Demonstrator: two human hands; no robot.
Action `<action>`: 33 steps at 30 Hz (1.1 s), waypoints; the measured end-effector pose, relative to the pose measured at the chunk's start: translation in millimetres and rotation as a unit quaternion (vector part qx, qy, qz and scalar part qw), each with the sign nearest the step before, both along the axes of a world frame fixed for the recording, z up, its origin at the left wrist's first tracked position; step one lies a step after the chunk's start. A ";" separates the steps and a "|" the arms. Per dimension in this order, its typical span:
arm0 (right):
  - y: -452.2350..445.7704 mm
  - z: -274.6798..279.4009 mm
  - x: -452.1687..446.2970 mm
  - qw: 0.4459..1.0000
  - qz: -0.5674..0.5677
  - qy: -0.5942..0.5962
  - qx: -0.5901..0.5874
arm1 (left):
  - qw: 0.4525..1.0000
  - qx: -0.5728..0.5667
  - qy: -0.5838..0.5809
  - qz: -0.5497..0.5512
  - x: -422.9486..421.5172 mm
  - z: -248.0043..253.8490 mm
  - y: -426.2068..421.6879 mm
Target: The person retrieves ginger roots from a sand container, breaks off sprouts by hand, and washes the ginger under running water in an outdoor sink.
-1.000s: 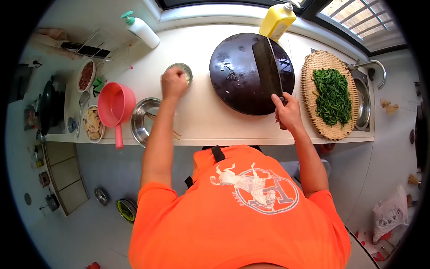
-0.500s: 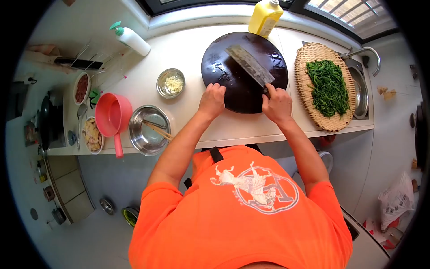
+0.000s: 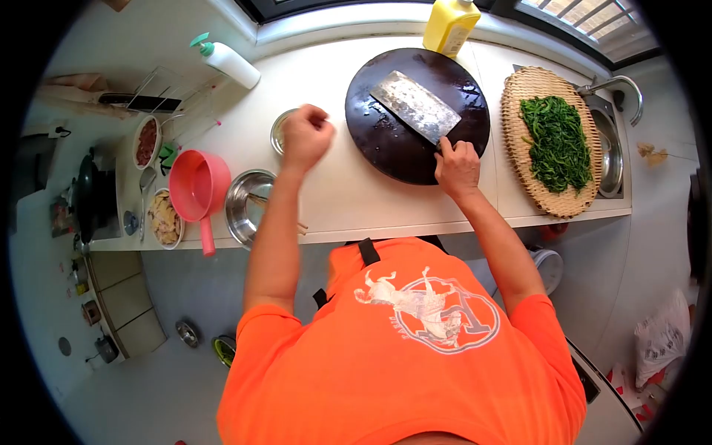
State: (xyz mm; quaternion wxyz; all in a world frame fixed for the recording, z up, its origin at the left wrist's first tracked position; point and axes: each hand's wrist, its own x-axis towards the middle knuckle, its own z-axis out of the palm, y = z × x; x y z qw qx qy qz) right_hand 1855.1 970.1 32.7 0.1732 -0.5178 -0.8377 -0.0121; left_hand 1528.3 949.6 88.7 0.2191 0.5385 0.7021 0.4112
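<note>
Tabletop beneath the window: cleaver broadside up, right hand on its handle

Pale and lit from the window point(image 3: 593, 21), the tabletop point(image 3: 341, 211) ran across the head view, with the grey floor point(image 3: 156, 393) beyond its near edge. On it sat a round, dark board point(image 3: 377, 144), and over that the cleaver point(image 3: 415, 106) showed its broad face. Whether the blade touched the board could not be told.

From the right hand point(image 3: 457, 169), the nearer one, the blade reached away and to the left, its long axis slanting from far left to near right. The right fingers were wrapped around the handle at the board's near edge.

Well apart, the left hand point(image 3: 308, 139) hung just beside a small bowl point(image 3: 275, 133), partly hiding it. Its fingers were curled in together, too blurred to tell whether they held anything.

A yellow bottle point(image 3: 450, 28) stood behind the board. Right of the board, a woven tray point(image 3: 517, 163) bore chopped greens point(image 3: 556, 144), beside the sink point(image 3: 610, 152). A pink dipper point(image 3: 207, 222) and a steel bowl point(image 3: 237, 211) sat to the left.
</note>
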 end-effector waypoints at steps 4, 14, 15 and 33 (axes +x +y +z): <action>0.5 -2.8 -0.3 0.999 -0.004 0.022 -0.023 | 0.991 -0.030 -0.130 0.023 -59.8 37.9 -5.6; -6.6 20.5 3.4 0.999 0.018 0.031 0.002 | 0.880 -0.148 -0.438 0.111 -109.9 -41.0 -2.0; -7.3 23.4 -0.3 0.999 0.023 0.039 0.017 | 0.855 -0.130 -0.489 0.112 -110.6 -36.3 -2.4; 3.4 53.6 -224.6 0.908 0.292 0.230 -0.192 | 0.787 -0.078 -0.603 0.108 -86.4 -7.1 -45.7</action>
